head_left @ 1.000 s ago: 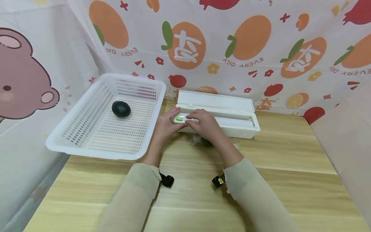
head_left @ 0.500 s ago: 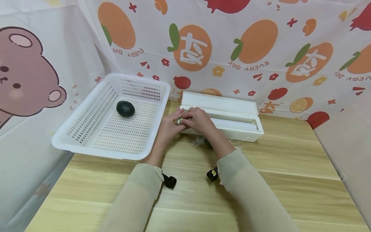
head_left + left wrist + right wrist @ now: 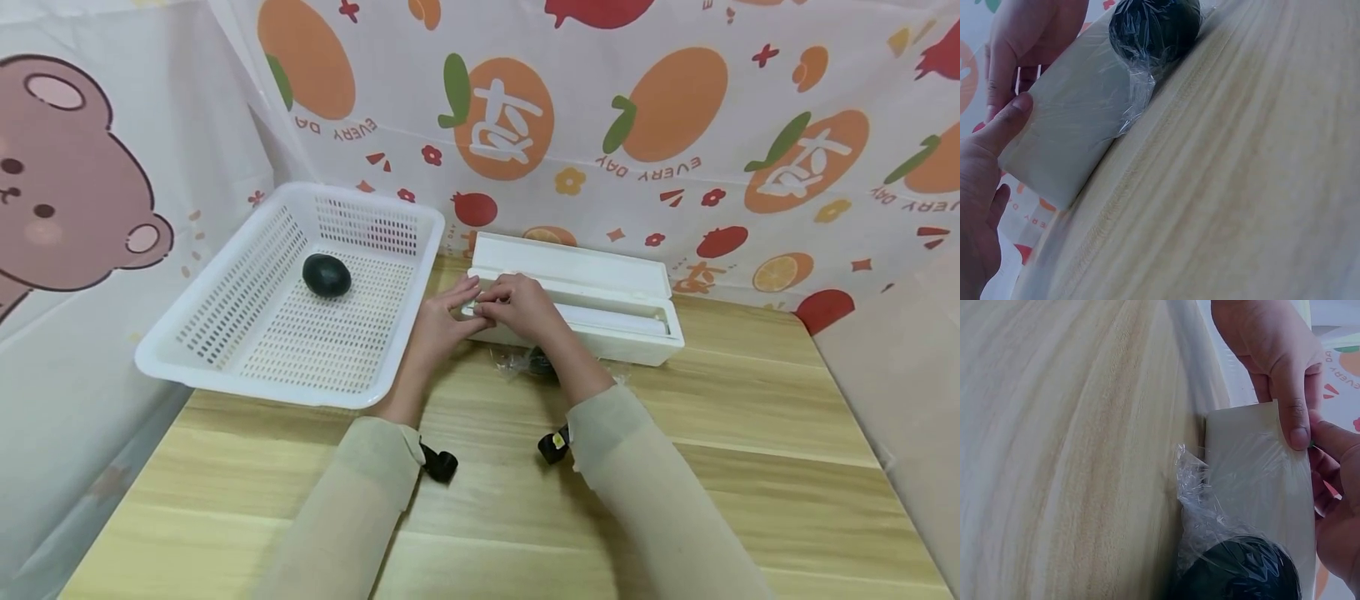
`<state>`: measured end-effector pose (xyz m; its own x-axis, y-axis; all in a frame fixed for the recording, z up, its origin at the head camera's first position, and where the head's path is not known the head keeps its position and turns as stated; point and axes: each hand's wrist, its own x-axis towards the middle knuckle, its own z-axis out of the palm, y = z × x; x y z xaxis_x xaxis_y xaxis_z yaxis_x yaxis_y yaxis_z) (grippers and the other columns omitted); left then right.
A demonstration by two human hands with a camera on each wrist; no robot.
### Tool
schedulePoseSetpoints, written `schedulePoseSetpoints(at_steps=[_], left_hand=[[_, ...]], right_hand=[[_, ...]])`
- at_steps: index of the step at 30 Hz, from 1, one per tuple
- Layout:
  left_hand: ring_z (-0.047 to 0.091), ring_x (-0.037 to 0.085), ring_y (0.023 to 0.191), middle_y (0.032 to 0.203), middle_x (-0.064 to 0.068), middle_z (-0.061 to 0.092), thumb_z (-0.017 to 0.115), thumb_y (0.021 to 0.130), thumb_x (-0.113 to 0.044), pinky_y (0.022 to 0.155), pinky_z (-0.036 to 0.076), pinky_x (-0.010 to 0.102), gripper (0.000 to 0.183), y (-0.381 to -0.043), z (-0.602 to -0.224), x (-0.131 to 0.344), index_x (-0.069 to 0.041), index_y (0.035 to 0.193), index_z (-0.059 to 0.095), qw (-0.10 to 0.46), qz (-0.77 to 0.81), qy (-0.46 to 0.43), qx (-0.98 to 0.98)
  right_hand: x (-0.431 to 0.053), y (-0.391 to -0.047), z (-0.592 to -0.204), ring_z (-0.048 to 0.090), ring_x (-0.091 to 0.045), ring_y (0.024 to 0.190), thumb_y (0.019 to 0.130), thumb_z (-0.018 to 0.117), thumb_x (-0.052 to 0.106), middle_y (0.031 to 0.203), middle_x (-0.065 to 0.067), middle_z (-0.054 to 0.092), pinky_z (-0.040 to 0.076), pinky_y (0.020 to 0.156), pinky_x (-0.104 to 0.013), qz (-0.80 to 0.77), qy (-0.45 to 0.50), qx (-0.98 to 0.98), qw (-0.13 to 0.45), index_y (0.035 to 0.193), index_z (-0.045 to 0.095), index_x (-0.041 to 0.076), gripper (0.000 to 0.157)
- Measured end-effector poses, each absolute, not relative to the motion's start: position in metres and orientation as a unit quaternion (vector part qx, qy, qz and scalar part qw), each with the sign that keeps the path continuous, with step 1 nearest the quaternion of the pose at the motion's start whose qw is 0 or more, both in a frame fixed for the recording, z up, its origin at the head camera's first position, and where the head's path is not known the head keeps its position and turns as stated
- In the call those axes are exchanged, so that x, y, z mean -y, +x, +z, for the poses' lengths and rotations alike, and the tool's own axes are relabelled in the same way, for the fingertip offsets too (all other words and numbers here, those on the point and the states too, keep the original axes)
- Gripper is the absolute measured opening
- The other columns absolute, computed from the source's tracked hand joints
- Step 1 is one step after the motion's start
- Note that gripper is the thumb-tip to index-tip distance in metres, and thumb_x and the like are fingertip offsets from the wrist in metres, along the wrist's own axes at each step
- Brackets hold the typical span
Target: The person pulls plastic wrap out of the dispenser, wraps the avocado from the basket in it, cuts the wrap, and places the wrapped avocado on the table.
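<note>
A white cling film dispenser (image 3: 630, 343) lies with its lid (image 3: 577, 262) raised and the film roll (image 3: 615, 320) showing inside. My left hand (image 3: 437, 327) grips its left end, thumb on the front wall. My right hand (image 3: 527, 310) is bent over the same end, fingertips close together at a small green slide cutter (image 3: 1311, 444), mostly hidden by the fingers. In front of the dispenser sits a dark avocado (image 3: 1155, 28) wrapped in clear cling film (image 3: 1200, 515), partly hidden by my right wrist in the head view.
A white perforated basket (image 3: 247, 385) stands at the left, holding one dark avocado (image 3: 327, 276). A fruit-printed curtain (image 3: 637, 192) hangs behind the wooden table (image 3: 510, 517).
My right fingers have moved left and closed in on the green slide cutter, which was in plain sight a second ago. The left hand stays on the dispenser's end. The head view has shifted slightly.
</note>
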<state>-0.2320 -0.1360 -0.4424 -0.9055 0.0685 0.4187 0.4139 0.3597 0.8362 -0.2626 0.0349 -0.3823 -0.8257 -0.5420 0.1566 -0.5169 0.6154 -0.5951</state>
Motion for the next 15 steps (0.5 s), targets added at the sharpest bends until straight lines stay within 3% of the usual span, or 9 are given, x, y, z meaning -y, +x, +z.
schedulePoseSetpoints(at_steps=[15], left_hand=[[0.046, 0.016, 0.137, 0.137, 0.005, 0.059, 0.085, 0.074, -0.021, 0.109, 0.042, 0.033, 0.057, -0.2346, -0.4418, 0.1360, -0.001, 0.124, 0.065, 0.162, -0.545, -0.155, 0.808]], right_hand=[[-0.0425, -0.2633, -0.3823, 0.052, -0.019, 0.096, 0.089, 0.074, 0.026, 0.094, 0.004, 0.069, 0.044, 0.081, -0.033, -0.331, -0.294, -0.897, 0.005, 0.090, 0.080, 0.014, 0.013]])
